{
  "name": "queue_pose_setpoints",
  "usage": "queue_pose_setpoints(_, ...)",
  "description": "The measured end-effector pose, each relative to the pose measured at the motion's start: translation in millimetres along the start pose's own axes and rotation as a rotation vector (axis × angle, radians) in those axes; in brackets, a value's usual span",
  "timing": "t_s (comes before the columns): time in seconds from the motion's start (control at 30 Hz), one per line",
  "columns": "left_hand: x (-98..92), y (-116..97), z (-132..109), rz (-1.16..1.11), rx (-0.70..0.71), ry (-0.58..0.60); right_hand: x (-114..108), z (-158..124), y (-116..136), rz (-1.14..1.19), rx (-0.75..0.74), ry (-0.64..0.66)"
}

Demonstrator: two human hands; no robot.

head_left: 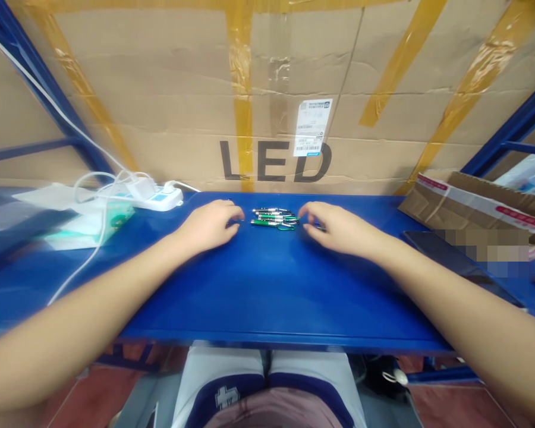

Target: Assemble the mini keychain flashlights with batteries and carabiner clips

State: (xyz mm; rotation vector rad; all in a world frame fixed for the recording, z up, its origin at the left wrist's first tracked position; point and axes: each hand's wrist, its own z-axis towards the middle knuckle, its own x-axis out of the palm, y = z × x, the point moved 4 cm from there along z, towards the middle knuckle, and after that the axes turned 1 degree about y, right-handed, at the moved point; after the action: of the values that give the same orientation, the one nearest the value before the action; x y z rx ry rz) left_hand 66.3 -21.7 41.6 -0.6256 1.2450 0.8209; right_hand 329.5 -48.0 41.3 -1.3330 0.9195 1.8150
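Several green and silver pens (274, 219) lie in a small pile near the back of the blue table (267, 285). Just left of the pile, my left hand (214, 224) rests with thumb and fingers curved and apart, and a small gap separates it from the pens. On the other side, my right hand (334, 226) is at the right ends of the pens, its thumb and fingers also apart. Whether its fingertips touch the pens is hard to tell. Nothing shows in either hand.
A large cardboard box (169, 89) marked LED stands behind the table. To the left are a white power strip (163, 199) with cables and a green-white packet (84, 229). An open carton (472, 205) and a dark flat object (450, 255) lie right.
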Motion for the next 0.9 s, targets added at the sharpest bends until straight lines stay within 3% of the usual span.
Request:
queue_pose_setpoints(0.1,7.5,-18.6,-0.7,-0.16,0.123,-0.005,12.4,-0.3,15.4,0.004,-0.138,0.014)
queue_pose_setpoints(0.2,15.7,-27.0,-0.9,-0.23,0.179,0.001,21.5,0.4,19.2,-0.008,-0.148,0.069)
queue_pose_setpoints(0.53,16.8,-30.0,-1.4,-0.273,0.212,-0.033,20.4,-0.6,22.8,0.213,-0.236,0.026)
queue_pose_setpoints(0.77,14.7,-44.3,-5.8,-0.339,0.256,0.009,26.7,-0.1,23.6,0.277,-0.147,0.025)
queue_pose_setpoints(0.9,16.0,-48.6,-7.0,-0.458,0.23,0.043,29.0,0.1,24.4,0.32,-0.188,0.028)
